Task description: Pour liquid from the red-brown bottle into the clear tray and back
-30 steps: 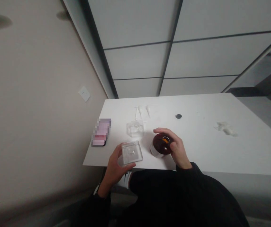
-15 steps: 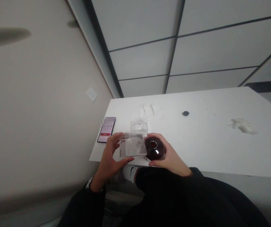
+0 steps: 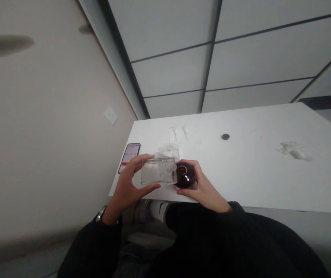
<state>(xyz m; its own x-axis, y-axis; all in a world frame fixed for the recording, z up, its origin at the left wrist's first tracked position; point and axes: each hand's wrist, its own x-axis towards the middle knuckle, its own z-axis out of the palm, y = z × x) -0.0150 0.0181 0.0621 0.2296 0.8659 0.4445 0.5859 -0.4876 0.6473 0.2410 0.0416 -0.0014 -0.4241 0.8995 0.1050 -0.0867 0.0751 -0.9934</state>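
Spanning the view, a white table (image 3: 240, 173) carries a phone (image 3: 129, 157) by its left edge and a clear plastic piece (image 3: 168, 151) just behind the hands. The left hand (image 3: 126, 189) grips a clear rectangular tray (image 3: 158, 172) over the table's near edge, its long axis running level, crosswise to the person. The right hand (image 3: 203, 189) cups a dark amber jar (image 3: 185, 180), its mouth pointing up toward the camera. The hands are close but apart; the tray's end overlaps the jar in view, and whether they touch cannot be told.

The right hand (image 3: 204, 189) hides part of the dark jar (image 3: 184, 178), and the phone (image 3: 129, 157) screen is too blurry to read
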